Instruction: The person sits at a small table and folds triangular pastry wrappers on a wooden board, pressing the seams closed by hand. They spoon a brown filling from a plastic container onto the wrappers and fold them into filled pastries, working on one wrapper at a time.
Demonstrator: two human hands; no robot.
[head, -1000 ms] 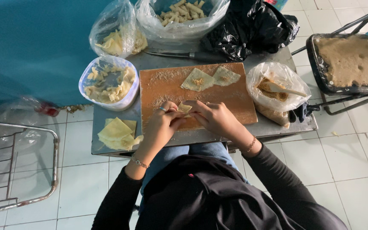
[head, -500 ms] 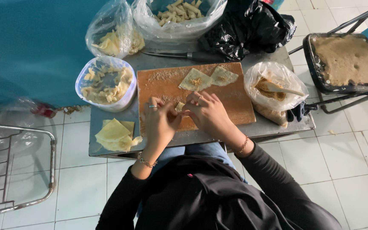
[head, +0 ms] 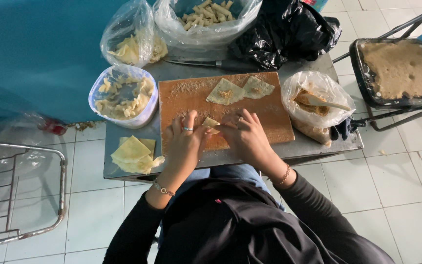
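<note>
At the far left of your grey metal table (head: pixel 123 168) lies a stack of pale yellow square pastry sheets (head: pixel 132 152), and behind it a clear plastic tub of torn dough scraps (head: pixel 123 95). Both sit well left of your hands.

On the brown wooden cutting board (head: pixel 181 95), your left hand (head: pixel 184 144) rests with its ringed finger up and its fingertips meeting the small pale folded pastry piece (head: pixel 210 122). That piece lies between your two grips, at the board's near middle, touching both. It runs roughly left to right, the visible pointed corner aimed away from you and slightly left; the rest is hidden under your fingers.

Your right hand (head: pixel 245 137) covers the piece's right end, fingers pressed down on it and pinching the wrapper. Neither hand looks clearly nearer; they share it.

Beyond, two flat filled wrappers (head: pixel 238 90) lie side by side, apart from your hands. Further right stands a clear bag of brown filling with a wooden spoon (head: pixel 318 100).
</note>
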